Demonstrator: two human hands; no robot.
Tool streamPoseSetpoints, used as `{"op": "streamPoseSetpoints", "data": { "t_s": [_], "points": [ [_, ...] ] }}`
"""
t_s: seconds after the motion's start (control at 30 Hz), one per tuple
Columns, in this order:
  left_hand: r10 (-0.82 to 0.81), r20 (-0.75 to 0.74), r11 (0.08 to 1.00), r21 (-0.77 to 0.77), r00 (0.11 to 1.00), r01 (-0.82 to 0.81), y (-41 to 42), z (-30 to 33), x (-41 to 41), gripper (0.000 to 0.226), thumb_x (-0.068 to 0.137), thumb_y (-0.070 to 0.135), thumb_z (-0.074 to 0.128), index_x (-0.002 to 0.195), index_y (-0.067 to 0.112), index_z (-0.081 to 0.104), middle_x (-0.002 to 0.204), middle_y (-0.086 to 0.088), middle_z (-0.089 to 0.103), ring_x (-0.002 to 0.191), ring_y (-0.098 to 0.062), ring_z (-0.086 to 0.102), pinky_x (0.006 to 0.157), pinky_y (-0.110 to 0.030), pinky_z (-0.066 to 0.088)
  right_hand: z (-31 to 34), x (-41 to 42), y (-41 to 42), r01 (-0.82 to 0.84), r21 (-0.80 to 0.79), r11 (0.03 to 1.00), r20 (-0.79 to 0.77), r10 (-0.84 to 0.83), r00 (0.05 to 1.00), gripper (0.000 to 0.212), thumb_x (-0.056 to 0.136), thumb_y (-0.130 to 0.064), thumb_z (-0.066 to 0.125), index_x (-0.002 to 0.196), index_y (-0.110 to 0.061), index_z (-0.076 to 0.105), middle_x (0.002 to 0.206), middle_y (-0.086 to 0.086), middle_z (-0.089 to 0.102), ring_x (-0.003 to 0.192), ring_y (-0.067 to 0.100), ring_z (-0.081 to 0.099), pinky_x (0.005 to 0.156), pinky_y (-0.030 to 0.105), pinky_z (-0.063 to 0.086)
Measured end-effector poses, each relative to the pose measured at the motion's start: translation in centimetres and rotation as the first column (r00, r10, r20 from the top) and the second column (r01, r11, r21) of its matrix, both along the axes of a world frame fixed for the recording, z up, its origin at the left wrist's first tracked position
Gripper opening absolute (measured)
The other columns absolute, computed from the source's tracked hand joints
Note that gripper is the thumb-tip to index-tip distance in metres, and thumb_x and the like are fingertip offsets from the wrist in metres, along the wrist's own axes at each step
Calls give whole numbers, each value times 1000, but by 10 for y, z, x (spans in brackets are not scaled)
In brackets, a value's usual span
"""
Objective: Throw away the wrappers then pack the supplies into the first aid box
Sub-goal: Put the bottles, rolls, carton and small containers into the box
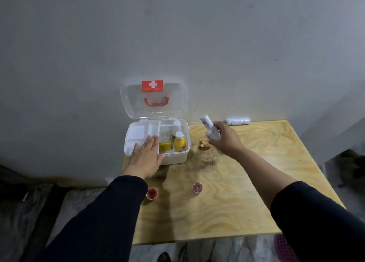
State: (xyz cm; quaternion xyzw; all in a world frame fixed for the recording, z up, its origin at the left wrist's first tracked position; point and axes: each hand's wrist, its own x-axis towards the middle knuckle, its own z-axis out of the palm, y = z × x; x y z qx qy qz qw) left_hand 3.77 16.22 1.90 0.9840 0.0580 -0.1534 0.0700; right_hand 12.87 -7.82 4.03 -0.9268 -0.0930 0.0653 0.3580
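the left hand lies flat, fingers spread, on the front left corner of the first aid box, over its white tray. the right hand is raised just right of the box, closed around a white tube that tilts up to the left. the box stands open at the back left of the wooden table, clear lid upright against the wall. its right compartment holds a yellow bottle, a white bottle behind it and a yellow item. a rolled bandage lies at the table's far edge. two small red cups sit near the front.
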Motion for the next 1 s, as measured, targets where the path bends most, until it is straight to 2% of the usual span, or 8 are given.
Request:
{"op": "streamPoseSetpoints", "data": {
  "t_s": [0.2,0.3,0.4,0.47,0.53,0.73,0.8,1.0],
  "points": [
    [0,24,1000,5,1000,0,1,2,-4,71,102,50,25,156,12,-1,165,-4,-1,152,-19,-3,122,-52,0,50,-4,37,-25,222,975,26,20,999,59,79,-16,75,131,-15,49,120,3,60,99,15,54,81,28,44],
    [56,33,998,-17,998,-55,10,4,-6,79,99,57,27,156,11,-3,165,-3,-4,152,-18,-5,121,-47,-5,60,-9,59,-65,274,959,21,62,998,62,77,-19,78,132,-16,48,121,2,61,106,17,58,90,32,50],
    [95,50,995,0,994,-96,23,3,-8,80,98,57,32,156,9,4,165,-6,4,152,-21,4,123,-42,7,58,-16,84,-103,327,940,-9,112,994,60,76,-17,78,128,-16,48,119,4,62,108,21,62,94,40,54],
    [95,68,995,15,993,-96,28,6,-10,74,98,54,36,154,10,14,163,-7,15,149,-26,19,118,-41,23,52,-20,98,-125,321,939,-14,137,990,58,76,-15,77,127,-15,47,120,5,62,107,22,62,93,41,54],
    [91,75,996,9,993,-92,29,9,-13,69,99,51,37,153,12,17,163,-7,16,147,-28,23,115,-40,28,43,-24,110,-141,297,944,-29,156,987,56,79,-14,75,127,-15,46,122,6,60,106,20,59,92,38,54],
    [42,65,999,20,997,-44,33,4,-15,69,102,48,25,156,10,5,165,-9,0,152,-22,3,121,-33,4,14,-34,128,-164,173,971,-73,179,981,52,82,-9,69,127,-9,44,122,10,61,107,25,60,84,35,50],
    [40,58,999,20,997,-42,35,0,-14,70,102,49,23,156,9,3,165,-9,-2,152,-20,1,122,-32,1,7,-37,132,-173,117,978,-91,184,979,49,83,-8,66,126,-9,43,120,10,61,101,25,59,76,31,46],
    [27,64,999,20,998,-28,40,-8,-11,72,101,51,20,156,9,2,165,-8,-3,152,-17,-2,123,-32,-2,-4,-41,144,-165,48,985,-167,171,971,61,83,-4,64,134,-15,33,116,15,59,101,33,61,81,42,52]
  ]
}}
